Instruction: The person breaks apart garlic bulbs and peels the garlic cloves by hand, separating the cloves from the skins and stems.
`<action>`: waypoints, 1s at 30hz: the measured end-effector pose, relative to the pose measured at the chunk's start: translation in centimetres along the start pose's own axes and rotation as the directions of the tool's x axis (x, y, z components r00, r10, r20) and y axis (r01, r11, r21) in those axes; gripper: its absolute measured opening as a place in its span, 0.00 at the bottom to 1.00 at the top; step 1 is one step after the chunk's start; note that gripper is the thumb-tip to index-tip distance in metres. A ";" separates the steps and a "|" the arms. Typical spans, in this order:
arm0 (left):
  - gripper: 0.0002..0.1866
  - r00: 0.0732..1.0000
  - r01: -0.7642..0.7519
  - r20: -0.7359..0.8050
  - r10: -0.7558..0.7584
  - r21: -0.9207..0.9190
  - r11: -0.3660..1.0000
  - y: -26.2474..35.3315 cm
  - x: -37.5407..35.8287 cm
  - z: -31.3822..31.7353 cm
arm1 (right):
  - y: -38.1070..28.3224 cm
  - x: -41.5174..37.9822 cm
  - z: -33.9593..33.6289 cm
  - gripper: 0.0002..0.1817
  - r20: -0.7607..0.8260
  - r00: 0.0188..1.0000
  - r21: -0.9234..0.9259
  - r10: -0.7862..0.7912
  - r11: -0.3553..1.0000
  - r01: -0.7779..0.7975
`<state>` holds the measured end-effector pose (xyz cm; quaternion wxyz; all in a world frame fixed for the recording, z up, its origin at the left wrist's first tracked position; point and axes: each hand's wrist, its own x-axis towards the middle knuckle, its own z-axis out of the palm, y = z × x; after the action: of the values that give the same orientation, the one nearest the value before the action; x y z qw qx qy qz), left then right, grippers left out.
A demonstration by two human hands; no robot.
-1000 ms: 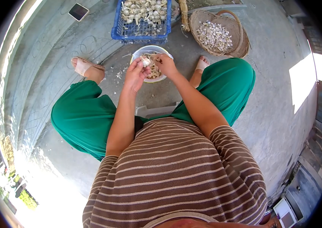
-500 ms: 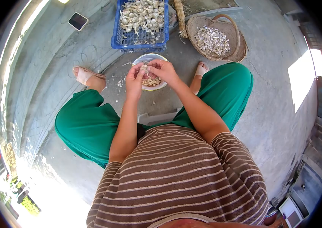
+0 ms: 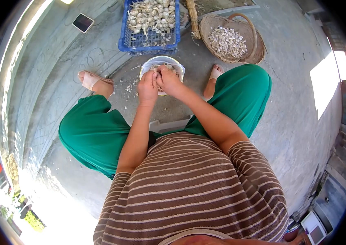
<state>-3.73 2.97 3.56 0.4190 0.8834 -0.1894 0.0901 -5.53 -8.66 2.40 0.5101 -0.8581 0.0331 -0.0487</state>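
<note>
Over a white bucket (image 3: 180, 68) on the floor between my feet, my left hand (image 3: 147, 87) and my right hand (image 3: 169, 81) meet. Their fingers are bent and pressed together around a garlic bulb, which the knuckles now mostly hide. Garlic pieces and dry peelings lie inside the bucket, partly covered by my hands. Just beyond it, a blue plastic crate (image 3: 148, 48) holds many whole garlic bulbs (image 3: 152, 16) with short stems.
A wicker basket (image 3: 250, 30) with loose garlic cloves (image 3: 227, 43) stands at the upper right. Beside it lies a straw bundle (image 3: 193, 19). A phone (image 3: 83, 23) rests on the concrete at the upper left. Peel scraps (image 3: 130, 87) dot the floor left of the bucket.
Both hands have turned knuckles-up and tilted down toward the bucket. The garlic that showed between the fingertips is now mostly out of sight.
</note>
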 end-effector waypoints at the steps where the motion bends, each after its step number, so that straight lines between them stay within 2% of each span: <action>1: 0.07 1.000 -0.009 -0.008 0.010 0.017 1.000 -0.1 -0.1 0.0 | 0.1 -0.1 0.1 0.15 -0.026 0.999 0.002 -0.033 0.999 0.033; 12: 0.06 0.999 -0.020 -0.035 0.020 0.019 1.000 0.3 0.0 -0.1 | 0.6 -0.5 0.8 0.16 -0.061 0.996 0.008 -0.060 0.998 0.060; 15: 0.05 1.000 0.017 -0.018 -0.017 0.019 1.000 0.4 -0.1 -0.2 | 0.8 -0.6 1.1 0.16 -0.074 0.996 0.001 -0.059 0.998 0.060; 18: 0.04 0.996 0.085 0.008 -0.085 0.008 0.996 0.5 -0.2 -0.3 | 0.7 -0.7 1.4 0.16 -0.117 0.990 0.004 -0.082 0.997 0.083; 20: 0.04 0.959 0.281 0.019 -0.281 -0.164 0.946 0.3 0.0 -0.2 | 0.5 -0.7 1.1 0.16 -0.151 0.983 0.017 -0.105 0.994 0.109; 22: 0.04 0.956 0.294 0.049 -0.290 -0.198 0.935 -0.1 0.3 -0.4 | -0.8 -0.5 -0.3 0.13 -0.116 0.969 0.138 -0.218 0.963 0.233; 23: 0.04 0.951 0.308 0.078 -0.298 -0.232 0.923 -0.3 0.4 -0.5 | -0.7 -0.5 -0.6 0.13 -0.115 0.969 0.139 -0.217 0.963 0.232; 24: 0.04 0.951 0.310 0.078 -0.300 -0.231 0.922 -0.3 0.6 -0.7 | -0.5 -0.3 -1.0 0.12 -0.026 0.990 0.172 -0.138 0.975 0.140; 25: 0.05 0.988 0.146 -0.010 -0.151 -0.204 0.968 -0.3 0.8 -0.7 | -0.3 -0.1 -1.2 0.12 0.065 0.996 0.196 -0.059 0.980 0.045; 26: 0.05 0.996 -0.020 -0.093 0.005 -0.163 0.986 -0.3 0.9 -0.8 | -0.2 0.0 -1.1 0.12 0.066 0.996 0.196 -0.058 0.980 0.044; 29: 0.05 0.998 -0.008 -0.061 -0.002 -0.160 0.987 -0.1 0.9 -0.9 | 0.5 0.1 -0.3 0.10 0.076 0.996 0.297 -0.039 0.955 0.014; 30: 0.05 0.998 -0.007 -0.061 -0.002 -0.159 0.987 -0.2 0.8 -0.8 | 0.6 0.2 0.0 0.10 0.060 0.997 0.385 -0.042 0.923 0.016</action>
<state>-2.89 3.53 4.16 0.4937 0.8438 -0.1842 0.1021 -5.37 -8.99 1.93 0.6684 -0.7430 -0.0070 -0.0330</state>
